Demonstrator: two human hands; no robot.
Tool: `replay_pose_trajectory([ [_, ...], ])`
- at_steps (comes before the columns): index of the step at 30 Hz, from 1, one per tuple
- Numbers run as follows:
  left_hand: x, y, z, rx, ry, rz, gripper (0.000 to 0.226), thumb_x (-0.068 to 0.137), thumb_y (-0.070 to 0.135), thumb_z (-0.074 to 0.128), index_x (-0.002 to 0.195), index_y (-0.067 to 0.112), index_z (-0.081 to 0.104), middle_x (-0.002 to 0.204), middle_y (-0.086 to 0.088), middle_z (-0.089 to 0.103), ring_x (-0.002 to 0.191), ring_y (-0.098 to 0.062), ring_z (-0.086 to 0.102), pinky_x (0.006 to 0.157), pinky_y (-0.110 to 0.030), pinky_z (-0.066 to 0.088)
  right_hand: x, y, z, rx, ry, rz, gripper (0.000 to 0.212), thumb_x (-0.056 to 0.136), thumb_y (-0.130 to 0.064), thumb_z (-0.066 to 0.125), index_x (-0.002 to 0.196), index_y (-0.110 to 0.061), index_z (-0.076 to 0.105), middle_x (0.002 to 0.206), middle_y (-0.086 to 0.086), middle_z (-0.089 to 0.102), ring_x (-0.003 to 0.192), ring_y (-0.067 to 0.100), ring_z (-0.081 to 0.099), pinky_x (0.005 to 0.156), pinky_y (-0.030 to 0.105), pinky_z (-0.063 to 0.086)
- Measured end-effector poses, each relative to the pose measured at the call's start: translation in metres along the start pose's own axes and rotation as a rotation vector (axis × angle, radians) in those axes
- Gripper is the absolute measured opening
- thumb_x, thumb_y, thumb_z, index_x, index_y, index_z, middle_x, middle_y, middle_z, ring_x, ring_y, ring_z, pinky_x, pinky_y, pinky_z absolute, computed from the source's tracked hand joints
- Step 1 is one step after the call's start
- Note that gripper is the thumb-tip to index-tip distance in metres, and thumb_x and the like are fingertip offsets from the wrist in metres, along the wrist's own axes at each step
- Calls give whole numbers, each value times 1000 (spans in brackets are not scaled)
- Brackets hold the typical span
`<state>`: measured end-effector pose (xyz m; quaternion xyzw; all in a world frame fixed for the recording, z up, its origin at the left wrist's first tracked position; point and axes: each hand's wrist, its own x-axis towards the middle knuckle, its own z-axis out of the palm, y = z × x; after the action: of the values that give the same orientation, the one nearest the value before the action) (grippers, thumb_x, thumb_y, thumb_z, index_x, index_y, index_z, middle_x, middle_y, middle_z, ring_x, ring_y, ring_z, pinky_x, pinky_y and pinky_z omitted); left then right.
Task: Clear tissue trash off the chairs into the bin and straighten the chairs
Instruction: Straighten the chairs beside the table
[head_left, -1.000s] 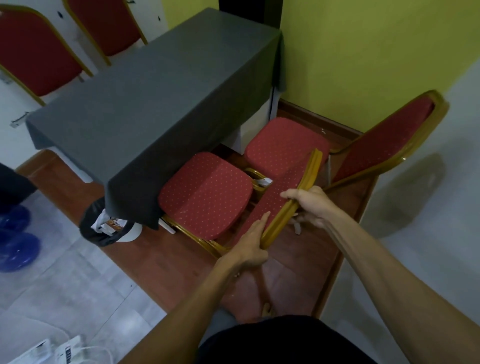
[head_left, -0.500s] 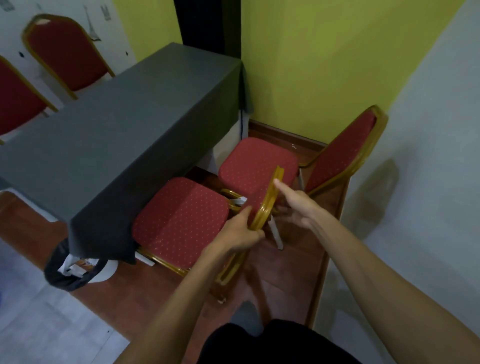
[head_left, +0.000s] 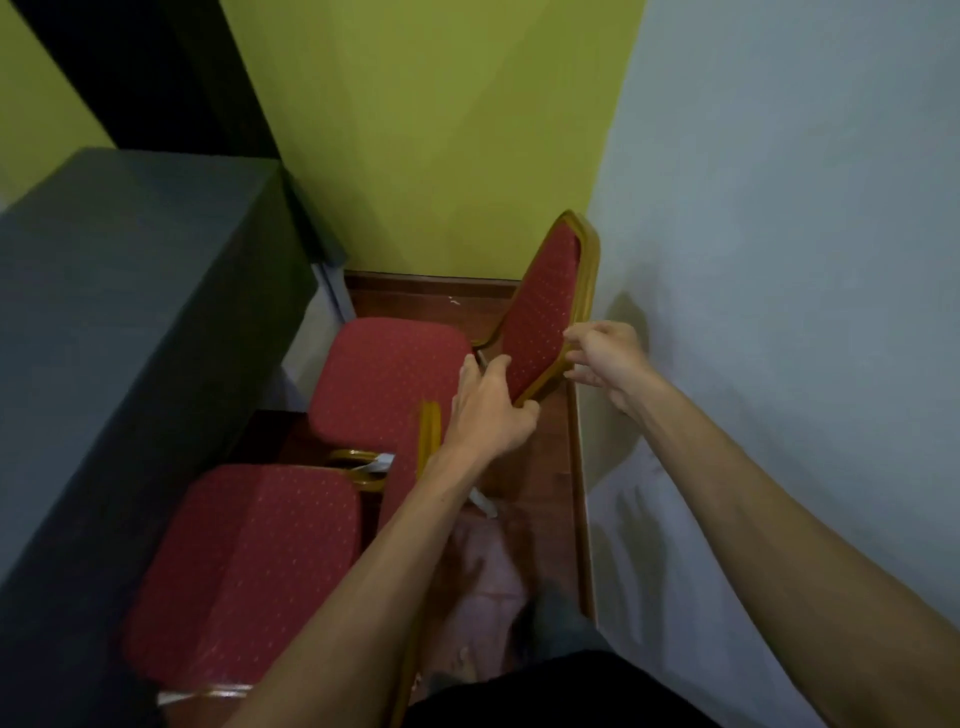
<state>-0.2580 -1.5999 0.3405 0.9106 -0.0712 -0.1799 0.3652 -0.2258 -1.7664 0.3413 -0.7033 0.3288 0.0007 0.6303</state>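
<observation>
Beside the white wall (head_left: 779, 208), the far chair (head_left: 540, 306) is held by its backrest: left hand (head_left: 488, 410) fingers are clamped on the lower frame, right hand (head_left: 605, 358) fingers are spread, touching its edge.

Two red chairs beside grey-draped surface (head_left: 130, 312): near chair (head_left: 244, 571), far chair (head_left: 384, 379). Far chair's gold-framed backrest (head_left: 540, 306) leans right, near white wall (head_left: 779, 260). Left hand (head_left: 488, 410) grips backrest's lower frame edge. Right hand (head_left: 608, 358) at backrest's right edge, fingers (head_left: 576, 332) curled, contact unclear. Wooden floor (head_left: 540, 467) beneath.
</observation>
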Motion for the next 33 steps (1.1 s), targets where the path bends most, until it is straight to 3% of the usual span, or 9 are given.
replay_pose_trajectory([
  [2,22,4,5,19,-33,15,71,88,40,62,150,20,36,164,-18,18,153,-30,8,120,-46,23,21,-4,-7,-27,116,-32,27,91,-17,64,116,-7,62,100,10,64,84,17,61,64,32,53],
  [4,45,8,8,37,-61,26,69,89,43,61,150,20,37,163,-16,21,153,-29,11,119,-42,23,49,-8,-14,-121,184,-21,64,88,-30,67,143,-9,43,130,10,57,111,23,59,89,41,55],
  [6,65,12,11,42,-81,24,66,91,42,61,149,20,38,160,-12,28,151,-28,19,116,-38,26,77,-15,-18,-194,114,2,78,88,-42,67,152,-15,31,149,8,46,122,26,55,95,44,53],
  [8,84,15,14,42,-82,21,61,92,40,61,147,18,44,153,-8,41,144,-27,33,112,-36,32,109,-26,-16,-150,-43,50,74,91,-42,66,152,-19,32,136,7,57,100,21,63,76,40,55],
  [12,113,24,27,-13,-54,-32,52,91,42,64,137,17,56,135,-5,63,125,-23,57,101,-28,42,172,-39,-5,9,-277,222,48,89,-35,68,132,-17,58,111,9,74,103,30,71,86,50,57],
  [21,177,32,43,-88,-54,-161,66,90,45,65,140,5,46,134,-18,62,125,-35,56,98,-36,45,216,-54,35,-124,-479,326,35,87,-24,65,120,-13,63,111,13,74,98,28,71,71,37,56],
  [26,185,13,33,-37,49,-221,54,101,37,49,141,2,41,130,-21,61,121,-41,57,95,-43,46,217,-60,72,-161,-588,286,23,84,-15,68,105,-8,65,120,28,68,107,42,68,84,59,57],
  [29,186,-4,18,-9,72,-259,50,101,37,47,140,6,42,126,-21,63,117,-42,59,93,-44,47,214,-64,94,-215,-621,267,33,81,-15,70,109,1,64,105,30,70,95,45,69,89,72,48],
  [33,182,-23,-1,33,114,-317,39,101,36,47,128,8,50,120,-19,66,114,-43,59,89,-46,45,206,-68,124,-235,-693,225,31,79,-17,73,105,-1,65,77,17,68,74,35,71,87,68,52],
])
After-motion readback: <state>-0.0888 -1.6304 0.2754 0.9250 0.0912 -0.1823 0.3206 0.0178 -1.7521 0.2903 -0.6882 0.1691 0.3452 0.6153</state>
